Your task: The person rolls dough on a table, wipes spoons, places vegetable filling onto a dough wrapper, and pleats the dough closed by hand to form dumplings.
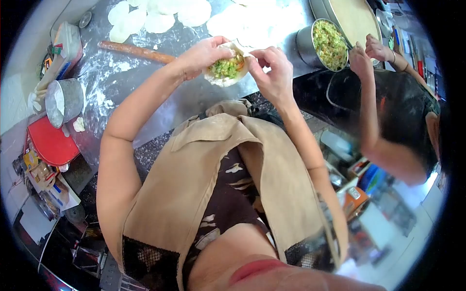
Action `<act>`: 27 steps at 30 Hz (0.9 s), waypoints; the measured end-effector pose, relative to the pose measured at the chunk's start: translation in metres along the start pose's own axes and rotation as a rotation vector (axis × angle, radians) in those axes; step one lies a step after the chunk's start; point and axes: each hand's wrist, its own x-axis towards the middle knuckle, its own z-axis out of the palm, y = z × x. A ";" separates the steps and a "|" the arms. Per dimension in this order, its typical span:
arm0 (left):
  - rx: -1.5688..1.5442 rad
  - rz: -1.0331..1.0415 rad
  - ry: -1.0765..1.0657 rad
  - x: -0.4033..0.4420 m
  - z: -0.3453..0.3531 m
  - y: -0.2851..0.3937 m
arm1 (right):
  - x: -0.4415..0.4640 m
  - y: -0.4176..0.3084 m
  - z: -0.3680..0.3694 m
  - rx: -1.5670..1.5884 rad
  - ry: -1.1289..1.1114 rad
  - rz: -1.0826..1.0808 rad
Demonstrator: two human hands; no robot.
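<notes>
Dough wrapper (221, 81), loaded with chopped green and orange filling (227, 68), sits between my two grips in the head view, over the counter (165, 114) near its front edge. My left grip (204, 56) is closed around the wrapper's left side, thumb at the rim by the filling; its other fingers are partly hidden, so I cannot tell how they lie underneath. My right grip (273, 72) is nearly shut, thumb and forefinger pinching the right edge of the dough. The wrapper's top is open, the filling showing.

Beyond my left forearm a wooden rolling pin (131, 50) lies on the floury counter, and flat dough rounds (194, 12) lie farther back. To my left stands a metal container (72, 97), with a red lid-like piece (53, 140) below it. To my right is a metal pot (306, 46) full of similar filling; just past it are a co-worker's hands (361, 62).
</notes>
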 end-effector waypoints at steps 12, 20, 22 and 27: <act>0.273 0.025 -0.189 0.014 -0.002 0.012 | -0.005 0.012 0.002 -0.021 -0.073 0.027; -0.042 -0.056 -0.220 0.003 0.001 0.042 | -0.013 0.016 0.000 0.575 0.014 0.429; -0.405 0.024 -0.159 -0.004 0.002 0.017 | -0.014 0.015 0.002 0.694 0.071 0.442; -0.819 0.206 0.049 -0.008 0.043 -0.029 | -0.025 0.022 0.017 0.802 0.073 0.451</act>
